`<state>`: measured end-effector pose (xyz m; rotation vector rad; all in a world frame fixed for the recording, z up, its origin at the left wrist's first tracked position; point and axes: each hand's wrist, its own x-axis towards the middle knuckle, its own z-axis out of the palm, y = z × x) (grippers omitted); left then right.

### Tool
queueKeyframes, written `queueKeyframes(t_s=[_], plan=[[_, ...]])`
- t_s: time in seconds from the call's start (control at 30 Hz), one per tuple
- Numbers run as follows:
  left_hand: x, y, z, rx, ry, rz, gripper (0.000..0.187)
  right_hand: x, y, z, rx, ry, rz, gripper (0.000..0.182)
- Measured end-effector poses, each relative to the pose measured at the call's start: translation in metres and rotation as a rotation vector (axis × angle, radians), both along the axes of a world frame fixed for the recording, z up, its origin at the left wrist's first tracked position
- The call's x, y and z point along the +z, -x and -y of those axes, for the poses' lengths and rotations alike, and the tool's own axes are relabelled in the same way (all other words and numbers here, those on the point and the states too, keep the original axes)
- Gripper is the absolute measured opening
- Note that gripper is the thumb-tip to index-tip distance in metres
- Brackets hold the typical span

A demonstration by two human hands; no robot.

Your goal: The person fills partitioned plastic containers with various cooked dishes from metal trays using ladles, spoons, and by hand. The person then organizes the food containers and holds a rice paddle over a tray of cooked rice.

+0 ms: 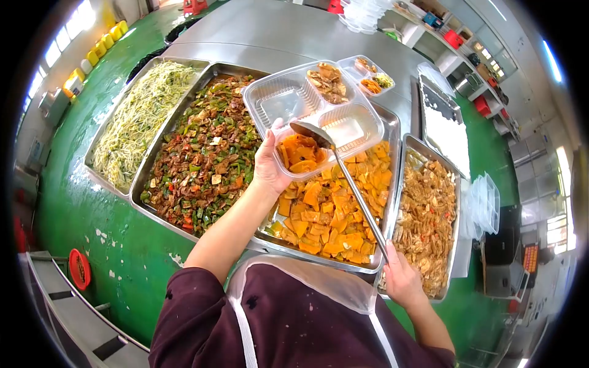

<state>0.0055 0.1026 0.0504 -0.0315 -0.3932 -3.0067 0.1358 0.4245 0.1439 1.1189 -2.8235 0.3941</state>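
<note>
My left hand (270,164) grips the near left corner of a clear plastic lunch box (264,101) with compartments. Brown food (329,83) lies in its far compartment and orange pumpkin slices (300,153) in the near left one. My right hand (402,274) is closed round the handle of a metal ladle (311,130), whose bowl is tilted over the pumpkin compartment. Below the box, a metal tray (375,266) holds pumpkin pieces (334,214). To its left is a tray of meat and green peppers (205,153); to its right, a tray of brownish shredded food (427,221).
Pale sprouts (144,116) fill the far left tray. Behind the held box sits a filled box (383,84). White rice (446,138) is at the right, near stacked empty boxes (483,205). More clear containers (362,13) stand at the steel table's (257,30) far edge.
</note>
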Motion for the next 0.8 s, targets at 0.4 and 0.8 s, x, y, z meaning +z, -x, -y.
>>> queueKeyframes(t_s=[0.4,0.8], plan=[[0.001,-0.051,0.038,0.253,0.057,0.11,0.072,0.013,0.035,0.007,-0.116,1.094,1.642,0.066],[-0.016,-0.176,0.221,0.667,0.306,0.078,0.074,-0.08,0.115,0.026,-0.65,0.61,0.743,0.06]])
